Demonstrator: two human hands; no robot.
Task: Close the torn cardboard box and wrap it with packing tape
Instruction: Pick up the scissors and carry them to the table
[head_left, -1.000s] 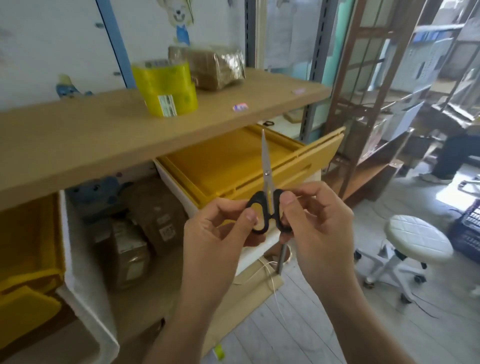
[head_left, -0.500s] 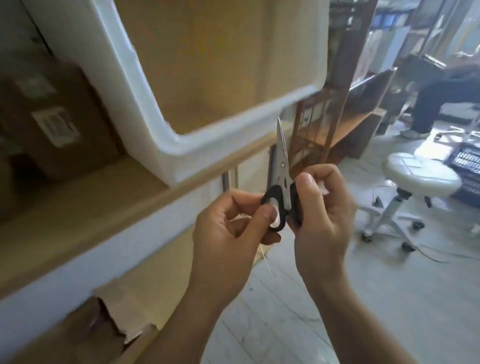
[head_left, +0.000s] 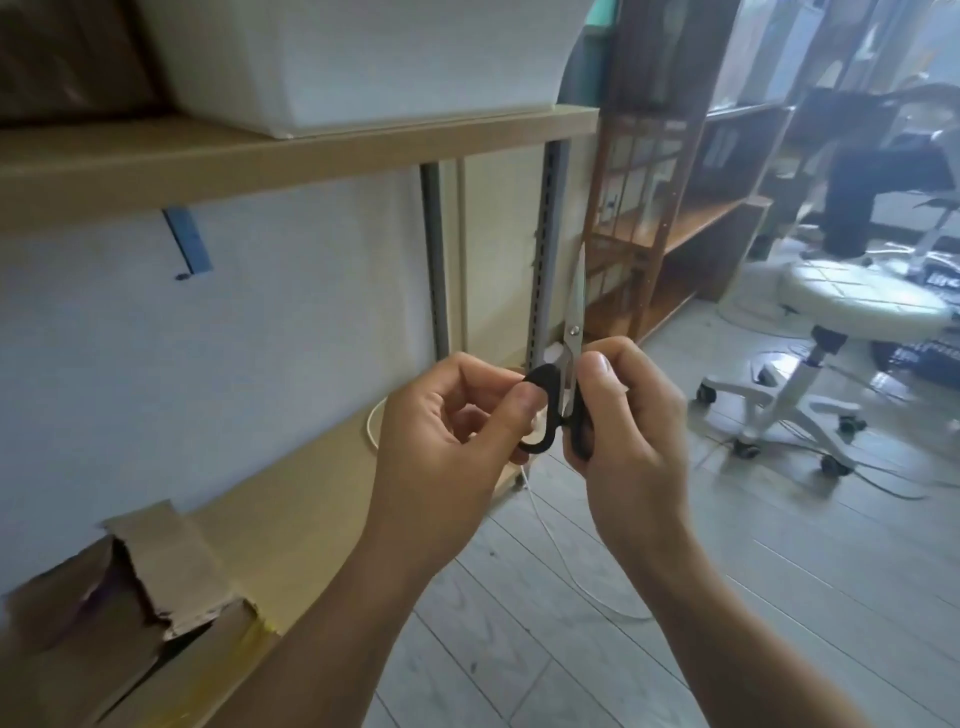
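We tilt our head downward: the yellow trays leave our sight, the white bin (head_left: 363, 62) now sits at the top edge on its shelf (head_left: 311, 150), and the torn cardboard box (head_left: 166, 571) shows more fully at lower left.

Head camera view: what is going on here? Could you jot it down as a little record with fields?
Tool: scissors, black handles, blades closed, tips pointing up
Left hand: thumb and fingers pinch the left handle loop
Right hand: grips the right handle loop
Box: torn cardboard box at lower left, flap ragged, not closed, untouched
Above: white bin resting on a wooden shelf
Floor: white stool at right, thin white cord below the hands
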